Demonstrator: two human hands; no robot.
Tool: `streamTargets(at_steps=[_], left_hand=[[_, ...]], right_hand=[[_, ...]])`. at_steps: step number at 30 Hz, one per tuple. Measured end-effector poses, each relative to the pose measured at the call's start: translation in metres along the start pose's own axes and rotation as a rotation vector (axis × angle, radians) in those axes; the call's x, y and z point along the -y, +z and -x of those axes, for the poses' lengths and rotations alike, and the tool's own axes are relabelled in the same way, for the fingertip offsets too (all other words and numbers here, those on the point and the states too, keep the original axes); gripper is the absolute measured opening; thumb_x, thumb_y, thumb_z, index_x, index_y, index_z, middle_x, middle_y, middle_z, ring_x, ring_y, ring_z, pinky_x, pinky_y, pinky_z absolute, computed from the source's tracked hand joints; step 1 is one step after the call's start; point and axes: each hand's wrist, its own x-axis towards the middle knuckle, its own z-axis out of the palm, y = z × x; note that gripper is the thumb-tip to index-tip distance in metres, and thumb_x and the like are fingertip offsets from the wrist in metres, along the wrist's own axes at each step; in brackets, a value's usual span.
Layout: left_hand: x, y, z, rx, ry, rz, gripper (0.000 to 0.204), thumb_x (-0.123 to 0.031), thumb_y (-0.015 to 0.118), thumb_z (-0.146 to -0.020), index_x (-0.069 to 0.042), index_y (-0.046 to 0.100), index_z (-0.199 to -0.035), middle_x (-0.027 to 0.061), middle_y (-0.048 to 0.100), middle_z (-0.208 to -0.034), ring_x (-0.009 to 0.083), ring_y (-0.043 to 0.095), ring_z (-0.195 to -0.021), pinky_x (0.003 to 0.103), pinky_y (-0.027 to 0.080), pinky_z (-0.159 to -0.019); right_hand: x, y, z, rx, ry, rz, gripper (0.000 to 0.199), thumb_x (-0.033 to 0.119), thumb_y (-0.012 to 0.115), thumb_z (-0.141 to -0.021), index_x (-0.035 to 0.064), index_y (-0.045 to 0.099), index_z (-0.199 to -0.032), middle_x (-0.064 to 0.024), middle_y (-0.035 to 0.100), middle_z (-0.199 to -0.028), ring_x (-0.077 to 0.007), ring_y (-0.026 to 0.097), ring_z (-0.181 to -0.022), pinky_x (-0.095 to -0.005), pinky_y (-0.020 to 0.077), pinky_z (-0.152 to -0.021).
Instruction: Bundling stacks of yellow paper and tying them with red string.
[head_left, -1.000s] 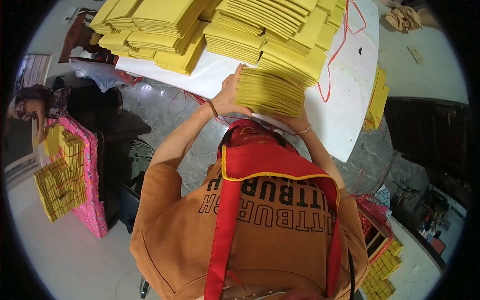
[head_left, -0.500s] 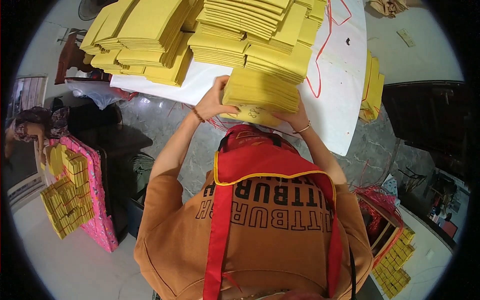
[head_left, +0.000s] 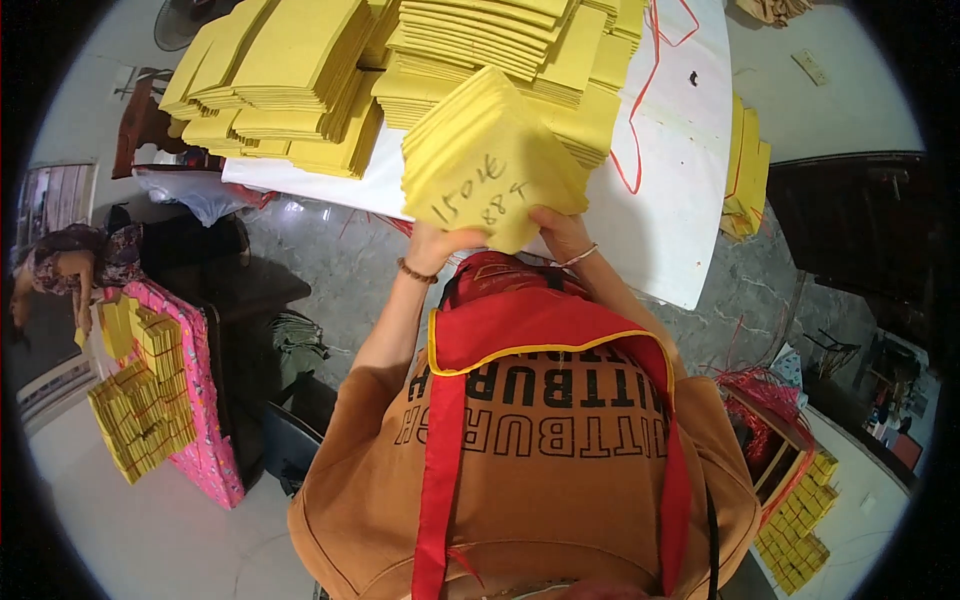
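Observation:
A thick bundle of yellow paper sheets (head_left: 495, 165) is held up between my two hands at the near edge of the white-covered table (head_left: 665, 215). It is tilted, and its broad face with dark handwriting shows. My left hand (head_left: 440, 246) is closed on the lower left edge, thumb across the face. The lower right edge is gripped by my right hand (head_left: 562, 234), with its thumb on the face too. Fingers behind the bundle are hidden. Just beyond it, large piles of similar yellow sheets (head_left: 295, 50) cover the far part of the table.
Red string (head_left: 637, 140) lies loose on the table's right part. To the left, another person (head_left: 85, 255) is beside a pink patterned surface (head_left: 212, 420) carrying tied yellow bundles (head_left: 145, 410). More bundles (head_left: 795, 530) stand at lower right, near a box of red strings (head_left: 760, 430).
The bundle has been tipped so its written face shows more fully. My left hand has shifted from its upper left side down to the lower left edge.

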Motion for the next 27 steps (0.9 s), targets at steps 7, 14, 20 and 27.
streamTargets(at_steps=[7, 14, 20, 27], left_hand=[[0.006, 0.001, -0.012, -0.148, 0.078, 0.008, 0.051, -0.005, 0.071, -0.064, 0.003, 0.049, -0.109, 0.0095, 0.057, -0.101, 0.0179, 0.055, -0.094, 0.03, 0.045, -0.081], [0.005, -0.017, -0.023, -0.007, 0.089, -0.142, 0.117, -0.003, 0.076, -0.061, -0.007, -0.014, -0.135, 0.0148, 0.041, -0.123, 0.0229, 0.042, -0.113, 0.036, 0.036, -0.096], [0.047, -0.022, -0.031, 0.201, 0.059, -0.598, 0.117, -0.031, 0.078, -0.057, 0.005, -0.004, -0.132, 0.0202, 0.037, -0.125, 0.0328, 0.036, -0.116, 0.041, 0.026, -0.101], [0.069, -0.031, -0.034, 0.261, 0.257, -0.911, 0.111, -0.037, 0.077, -0.058, 0.006, 0.005, -0.132, 0.0221, 0.032, -0.129, 0.0362, 0.035, -0.116, 0.041, 0.025, -0.101]], right_hand=[[0.043, -0.022, -0.003, 0.258, 0.087, 0.314, 0.098, 0.026, 0.079, -0.058, 0.0077, 0.023, -0.135, -0.0083, 0.035, -0.133, -0.0189, 0.033, -0.123, -0.0339, 0.0276, -0.101], [0.073, -0.02, -0.034, 0.541, -0.188, 0.851, 0.131, 0.047, 0.081, -0.045, 0.0051, -0.002, -0.138, -0.0125, 0.007, -0.144, -0.0233, 0.007, -0.133, -0.0321, 0.0094, -0.107], [-0.004, -0.034, -0.029, 0.395, -0.298, 0.989, 0.13, 0.034, 0.082, -0.053, 0.0024, -0.013, -0.135, -0.0155, 0.006, -0.144, -0.0234, 0.01, -0.132, -0.0328, 0.0119, -0.107], [-0.003, -0.043, -0.027, 0.47, -0.321, 1.045, 0.128, 0.024, 0.083, -0.054, 0.0036, -0.013, -0.135, -0.0143, 0.013, -0.142, -0.0232, 0.019, -0.129, -0.0336, 0.0205, -0.104]])
